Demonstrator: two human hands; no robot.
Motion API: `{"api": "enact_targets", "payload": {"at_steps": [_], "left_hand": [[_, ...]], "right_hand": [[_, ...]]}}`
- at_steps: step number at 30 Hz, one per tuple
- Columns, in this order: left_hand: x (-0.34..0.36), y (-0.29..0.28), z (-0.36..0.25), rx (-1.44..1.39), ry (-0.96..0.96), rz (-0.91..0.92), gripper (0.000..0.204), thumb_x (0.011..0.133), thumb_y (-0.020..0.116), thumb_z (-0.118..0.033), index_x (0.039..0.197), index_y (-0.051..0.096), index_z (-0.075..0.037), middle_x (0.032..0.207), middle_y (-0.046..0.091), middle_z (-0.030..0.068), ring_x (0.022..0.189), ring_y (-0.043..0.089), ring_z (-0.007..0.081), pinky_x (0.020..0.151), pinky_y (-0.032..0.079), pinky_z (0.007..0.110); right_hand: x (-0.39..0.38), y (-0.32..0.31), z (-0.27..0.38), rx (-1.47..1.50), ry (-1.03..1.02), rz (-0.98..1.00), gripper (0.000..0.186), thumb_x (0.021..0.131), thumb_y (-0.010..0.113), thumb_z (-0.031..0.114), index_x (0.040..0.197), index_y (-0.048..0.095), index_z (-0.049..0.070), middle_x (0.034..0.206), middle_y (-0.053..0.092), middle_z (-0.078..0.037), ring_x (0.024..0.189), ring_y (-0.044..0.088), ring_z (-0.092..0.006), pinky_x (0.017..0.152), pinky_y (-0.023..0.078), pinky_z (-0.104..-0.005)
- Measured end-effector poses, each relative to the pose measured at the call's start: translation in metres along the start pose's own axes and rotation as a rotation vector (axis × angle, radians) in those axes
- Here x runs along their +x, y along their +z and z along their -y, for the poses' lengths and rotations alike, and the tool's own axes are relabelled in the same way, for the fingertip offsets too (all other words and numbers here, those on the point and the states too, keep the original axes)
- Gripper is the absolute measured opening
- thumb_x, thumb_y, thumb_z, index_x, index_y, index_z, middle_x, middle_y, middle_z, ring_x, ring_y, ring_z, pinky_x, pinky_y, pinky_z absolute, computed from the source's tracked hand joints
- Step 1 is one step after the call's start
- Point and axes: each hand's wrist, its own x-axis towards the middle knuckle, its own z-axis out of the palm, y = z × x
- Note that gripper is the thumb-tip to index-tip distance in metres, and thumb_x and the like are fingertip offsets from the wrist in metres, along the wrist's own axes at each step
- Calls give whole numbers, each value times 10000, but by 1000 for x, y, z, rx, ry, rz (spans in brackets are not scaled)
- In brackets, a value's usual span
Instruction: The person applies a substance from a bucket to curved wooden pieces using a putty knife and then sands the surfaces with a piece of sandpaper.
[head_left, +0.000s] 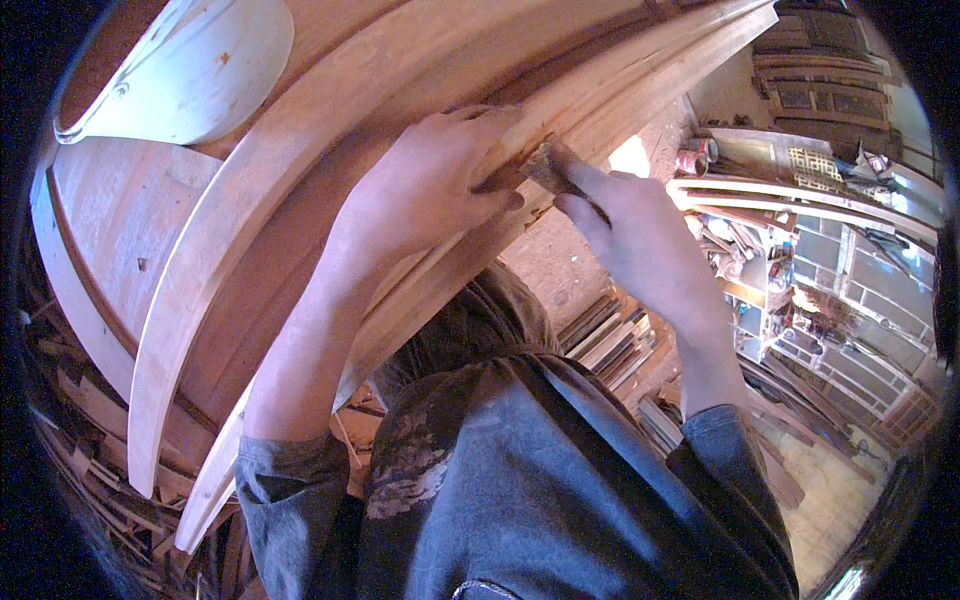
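Observation:
A long curved piece of pale wood (640, 85) runs diagonally in front of me, from the lower left to the upper right. My left hand (430, 185) lies across it, fingers over the far side and thumb on the near side, gripping it. To the right, my right hand (640, 240) pinches a small brown worn piece (549, 170) between thumb and fingers. That piece looks like folded sandpaper and touches the wood's near side. The fingertips of my left hand are partly out of sight.
Another curved wooden strip (190, 270) stands beyond my left arm. A pale blue-white rounded panel (215, 75) lies at the upper left. Wood strips (610, 340) are stacked on the floor. Tins (692, 162) and a cluttered shelf (770, 270) stand at the right.

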Motion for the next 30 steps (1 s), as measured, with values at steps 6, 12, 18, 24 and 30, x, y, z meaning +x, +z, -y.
{"api": "enact_targets", "payload": {"at_steps": [6,12,18,24,30], "left_hand": [[4,3,5,-43,35,24,687,767,763,-215,1361,513,21,1292,601,243,1171,566,429,1019,451,482],[0,3,5,-77,35,-4,654,766,772,-217,1329,542,21,1300,600,245,1175,569,429,1024,459,467],[0,-3,3,-139,7,0,662,762,786,-215,1327,549,37,1290,605,256,1186,569,433,1026,468,450],[-1,-4,0,-129,65,-29,667,752,788,-191,1324,547,55,1307,594,259,1219,559,418,1049,456,443],[-1,1,4,-86,77,-44,670,749,778,-178,1328,540,59,1313,590,259,1223,558,417,1055,452,441]], "right_hand": [[-3,16,6,-15,17,-116,342,939,622,143,1272,612,67,852,671,-257,796,653,-444,698,517,-491],[-5,37,-5,247,-47,-314,367,927,671,129,1288,630,78,832,681,-228,734,687,-347,669,523,-422],[-19,33,-17,291,-30,-348,393,939,683,185,1317,622,94,828,668,-241,730,694,-305,677,521,-410],[-12,29,3,160,10,-191,304,933,663,175,1211,640,53,885,673,-268,813,674,-415,708,528,-458],[-6,30,3,187,-3,-180,345,939,649,186,1256,623,52,905,680,-277,861,673,-431,736,527,-473]]}}
